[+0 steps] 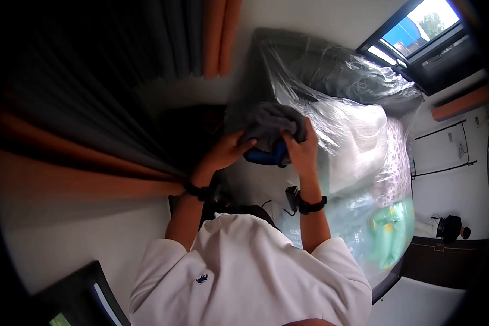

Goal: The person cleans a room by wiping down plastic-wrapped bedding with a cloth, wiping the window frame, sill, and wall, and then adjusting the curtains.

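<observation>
A crumpled dark grey cloth item with a blue part [270, 127] is held up in front of me between both hands. Its exact kind does not show. My left hand [228, 150] grips its left edge, the thumb lying on the near side and the other fingers mostly hidden behind the cloth. On the opposite side my right hand [304, 146] pinches the fabric, thumb in front. The blue part [263, 156] hangs at the bottom, between the hands. Each wrist has a black band, and a small dark device [292, 199] sits beside the right one.
Clear plastic sheeting [331, 70] covers a bed or sofa ahead and right, with patterned bedding [395, 163] and a green bundle [391, 231] under or beside it. Grey and orange curtains [92, 157] hang at left. Another person [451, 228] is far right.
</observation>
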Demonstrator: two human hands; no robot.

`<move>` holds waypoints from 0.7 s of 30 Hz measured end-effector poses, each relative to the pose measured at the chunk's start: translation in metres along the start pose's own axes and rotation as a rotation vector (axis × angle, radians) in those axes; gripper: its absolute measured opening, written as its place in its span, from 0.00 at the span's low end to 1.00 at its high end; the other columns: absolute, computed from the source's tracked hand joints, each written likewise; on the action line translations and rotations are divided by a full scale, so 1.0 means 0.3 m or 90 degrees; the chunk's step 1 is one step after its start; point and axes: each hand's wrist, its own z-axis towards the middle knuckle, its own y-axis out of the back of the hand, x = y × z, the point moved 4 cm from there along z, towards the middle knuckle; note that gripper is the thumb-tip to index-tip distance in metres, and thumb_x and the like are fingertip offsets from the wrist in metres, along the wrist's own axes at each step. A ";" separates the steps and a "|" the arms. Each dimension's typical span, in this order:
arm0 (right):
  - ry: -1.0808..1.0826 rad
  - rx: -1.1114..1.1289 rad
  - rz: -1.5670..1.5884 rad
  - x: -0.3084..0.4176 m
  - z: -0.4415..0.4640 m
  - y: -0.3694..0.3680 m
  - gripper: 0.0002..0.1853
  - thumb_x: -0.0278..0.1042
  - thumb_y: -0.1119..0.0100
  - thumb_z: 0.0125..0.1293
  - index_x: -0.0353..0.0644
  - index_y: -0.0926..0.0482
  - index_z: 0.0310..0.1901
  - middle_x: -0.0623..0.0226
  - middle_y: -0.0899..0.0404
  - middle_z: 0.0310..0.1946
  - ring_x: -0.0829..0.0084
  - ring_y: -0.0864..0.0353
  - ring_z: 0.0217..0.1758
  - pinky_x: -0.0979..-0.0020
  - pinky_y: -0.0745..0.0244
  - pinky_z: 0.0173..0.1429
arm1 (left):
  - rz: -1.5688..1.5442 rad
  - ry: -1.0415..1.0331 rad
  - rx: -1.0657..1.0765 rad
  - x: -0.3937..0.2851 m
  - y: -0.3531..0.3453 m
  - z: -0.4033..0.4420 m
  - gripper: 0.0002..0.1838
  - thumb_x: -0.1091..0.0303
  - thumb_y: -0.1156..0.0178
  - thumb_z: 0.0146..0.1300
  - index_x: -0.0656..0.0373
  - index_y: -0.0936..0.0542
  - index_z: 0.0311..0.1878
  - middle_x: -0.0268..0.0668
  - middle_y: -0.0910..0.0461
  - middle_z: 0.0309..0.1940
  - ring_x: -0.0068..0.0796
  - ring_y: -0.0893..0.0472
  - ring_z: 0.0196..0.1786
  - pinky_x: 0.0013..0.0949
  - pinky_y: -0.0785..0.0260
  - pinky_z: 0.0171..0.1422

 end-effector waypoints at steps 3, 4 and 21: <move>0.020 -0.048 0.086 0.009 0.211 0.100 0.20 0.26 0.34 0.60 0.34 0.23 0.54 0.60 0.16 0.45 0.72 0.18 0.48 0.70 0.24 0.54 | -0.056 0.064 0.110 -0.005 -0.008 0.231 0.19 0.59 0.41 0.75 0.65 0.22 0.57 0.34 0.20 0.39 0.18 0.27 0.41 0.30 0.30 0.46; 0.018 -0.041 0.122 0.020 0.261 0.106 0.20 0.25 0.35 0.62 0.34 0.24 0.56 0.60 0.17 0.47 0.72 0.18 0.49 0.70 0.25 0.55 | -0.057 0.059 0.114 -0.011 -0.015 0.295 0.19 0.59 0.41 0.75 0.65 0.22 0.57 0.34 0.20 0.39 0.18 0.27 0.41 0.30 0.30 0.46; 0.289 -0.450 -0.226 -0.109 1.056 0.161 0.23 0.19 0.44 0.52 0.45 0.16 0.52 0.57 0.19 0.48 0.57 0.19 0.54 0.61 0.24 0.62 | 0.081 -0.048 -0.112 -0.044 0.154 0.794 0.21 0.67 0.42 0.72 0.60 0.27 0.66 0.43 0.25 0.52 0.38 0.23 0.53 0.40 0.31 0.62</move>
